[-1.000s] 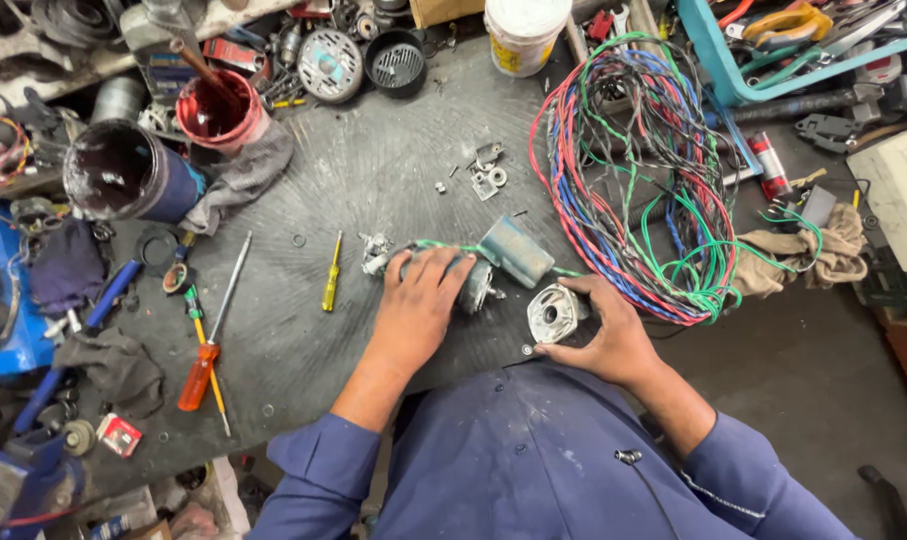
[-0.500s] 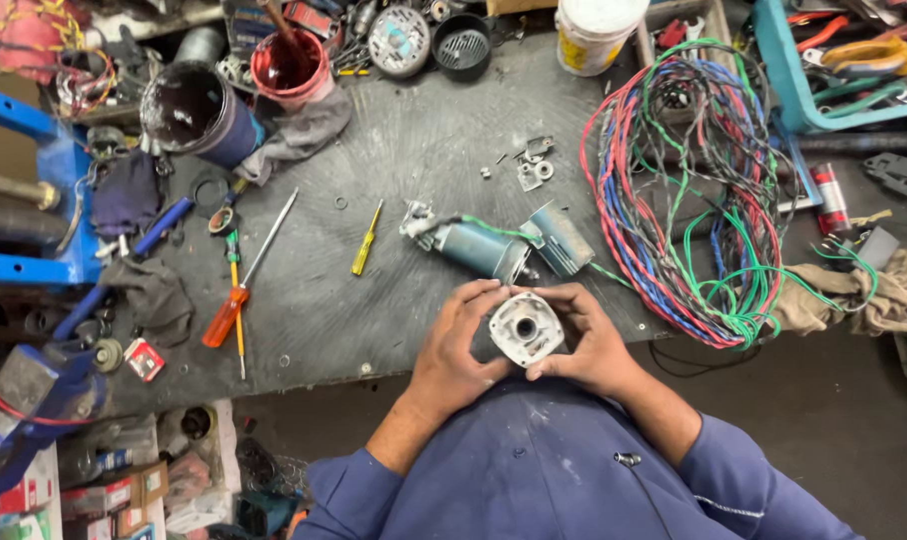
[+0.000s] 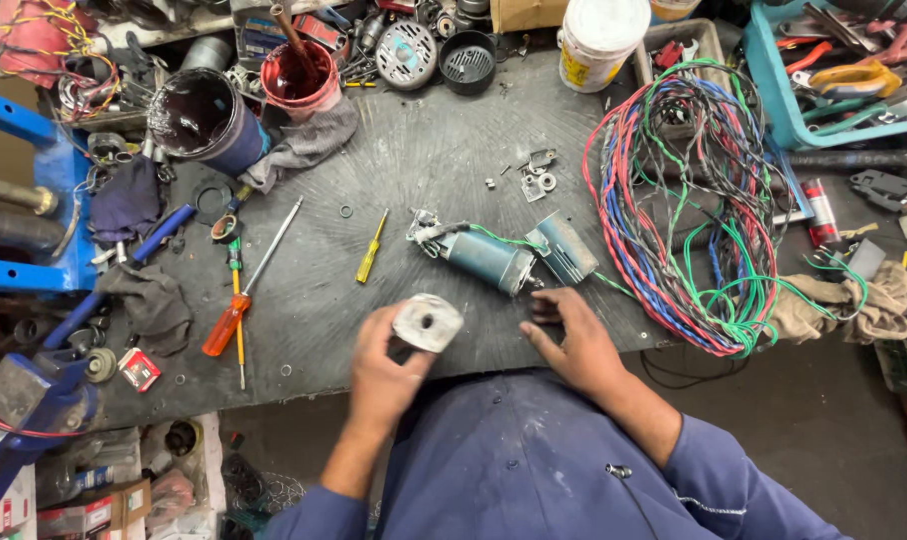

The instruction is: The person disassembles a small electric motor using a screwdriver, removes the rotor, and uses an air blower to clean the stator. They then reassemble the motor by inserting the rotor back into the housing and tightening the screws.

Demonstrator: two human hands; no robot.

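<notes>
Left hand [image 3: 386, 372] clamped on a grey metal housing [image 3: 428, 322]. Right hand [image 3: 572, 340] rests fingers apart on the tabletop [image 3: 394, 190]; a blue motor body [image 3: 492, 260] lies just beyond it, a wire bundle [image 3: 694, 200] to its right.

A bare stretch of the dark bench top [image 3: 414, 170] is left open between the yellow screwdriver [image 3: 372, 259] and the small metal parts [image 3: 536, 178]. Passage to the right is blocked by the tangle of coloured wires [image 3: 694, 210]. The middle is taken up by the blue motor body [image 3: 499, 255]. The left side is hemmed in by the orange-handled screwdriver [image 3: 236, 300] and dark rags [image 3: 154, 300].
</notes>
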